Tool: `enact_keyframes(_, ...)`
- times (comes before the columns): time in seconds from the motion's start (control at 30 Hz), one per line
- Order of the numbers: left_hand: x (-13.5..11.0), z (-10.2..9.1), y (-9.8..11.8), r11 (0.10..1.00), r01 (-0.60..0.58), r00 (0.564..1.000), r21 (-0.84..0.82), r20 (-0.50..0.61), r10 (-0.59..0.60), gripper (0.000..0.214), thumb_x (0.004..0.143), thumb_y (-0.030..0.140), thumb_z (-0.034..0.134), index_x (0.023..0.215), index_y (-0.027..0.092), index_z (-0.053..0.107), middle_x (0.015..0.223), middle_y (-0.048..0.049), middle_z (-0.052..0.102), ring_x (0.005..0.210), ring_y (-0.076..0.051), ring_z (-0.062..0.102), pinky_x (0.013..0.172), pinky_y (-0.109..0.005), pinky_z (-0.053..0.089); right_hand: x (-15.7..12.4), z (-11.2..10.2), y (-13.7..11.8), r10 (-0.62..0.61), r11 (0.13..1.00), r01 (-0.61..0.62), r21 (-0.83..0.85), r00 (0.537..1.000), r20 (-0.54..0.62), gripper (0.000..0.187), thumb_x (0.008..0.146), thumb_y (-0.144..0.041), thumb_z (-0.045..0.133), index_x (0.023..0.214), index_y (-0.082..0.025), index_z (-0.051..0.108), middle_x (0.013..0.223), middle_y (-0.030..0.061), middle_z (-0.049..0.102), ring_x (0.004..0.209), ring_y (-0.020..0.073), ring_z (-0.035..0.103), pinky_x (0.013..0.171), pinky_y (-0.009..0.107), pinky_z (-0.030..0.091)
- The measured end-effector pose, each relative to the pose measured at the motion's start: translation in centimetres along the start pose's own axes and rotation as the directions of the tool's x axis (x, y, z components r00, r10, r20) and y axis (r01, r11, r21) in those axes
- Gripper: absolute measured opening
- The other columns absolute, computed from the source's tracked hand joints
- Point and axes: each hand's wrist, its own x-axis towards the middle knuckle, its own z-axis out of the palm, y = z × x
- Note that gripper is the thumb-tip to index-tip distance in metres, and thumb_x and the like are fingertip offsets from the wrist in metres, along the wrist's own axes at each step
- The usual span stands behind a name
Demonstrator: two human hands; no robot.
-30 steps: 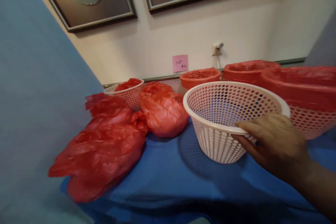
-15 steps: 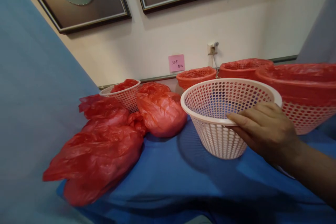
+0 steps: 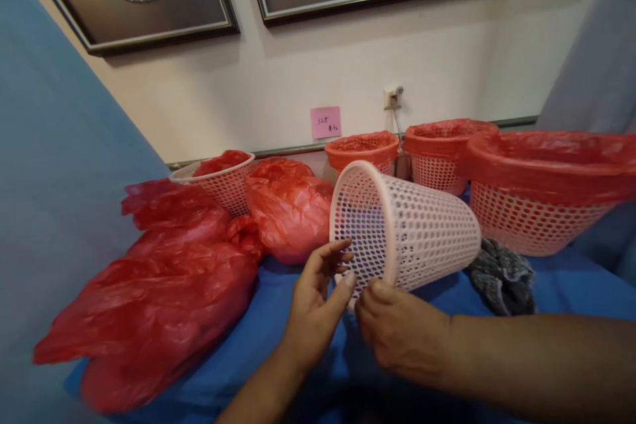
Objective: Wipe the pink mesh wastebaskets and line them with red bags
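A cream perforated plastic basket [image 3: 412, 228] lies tipped on its side on the blue cloth [image 3: 278, 344], its mouth facing left. My right hand [image 3: 397, 328] pinches the lower rim of the basket. My left hand [image 3: 318, 298] rests against the same rim, thumb on the edge and fingers reaching into the mouth. A heap of red plastic bags [image 3: 163, 285] lies to the left of both hands.
Three baskets lined with red bags stand at the back right: a small one [image 3: 365, 146], a middle one [image 3: 442, 152] and a large one [image 3: 541, 199]. Another basket [image 3: 218, 182] with a red bag sits back left. A grey rag [image 3: 501, 275] lies behind the tipped basket. A pink note [image 3: 325, 122] hangs on the wall.
The basket stood upright with my right hand on its rim; now it is tipped onto its side. My left hand has come into view and taken the rim. The grey rag is uncovered.
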Motion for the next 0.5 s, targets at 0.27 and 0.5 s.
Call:
enact_keyframes(0.27,2.9,2.9,-1.5,0.98,0.114,0.964,-0.162,0.255,-0.07,0.064,0.084,0.045,0.077,0.138,0.017,0.056,0.136,-0.0148,0.067,0.124,-0.032,0.065,0.11,-0.048,0.049,2.4,4.8,-6.1,-0.008,0.998,0.009,0.061,1.0,-0.003,0.013,0.078,-0.047,0.077,0.08,-0.034,0.078,0.095,-0.0059,0.078,0.105,0.0244,0.067,0.099,0.045,0.055)
enact_keyframes(0.5,2.5,4.1,-2.2,0.995,0.098,0.883,0.009,0.46,-0.091,0.036,0.095,0.035,0.063,0.126,0.019,0.072,0.128,-0.0083,0.074,0.12,-0.03,0.069,0.11,-0.046,0.051,-1.3,5.3,-6.2,0.463,0.84,-0.261,0.475,0.802,-0.378,0.015,0.085,-0.055,0.065,0.08,-0.042,0.071,0.082,-0.011,0.072,0.092,0.0139,0.066,0.081,0.026,0.058)
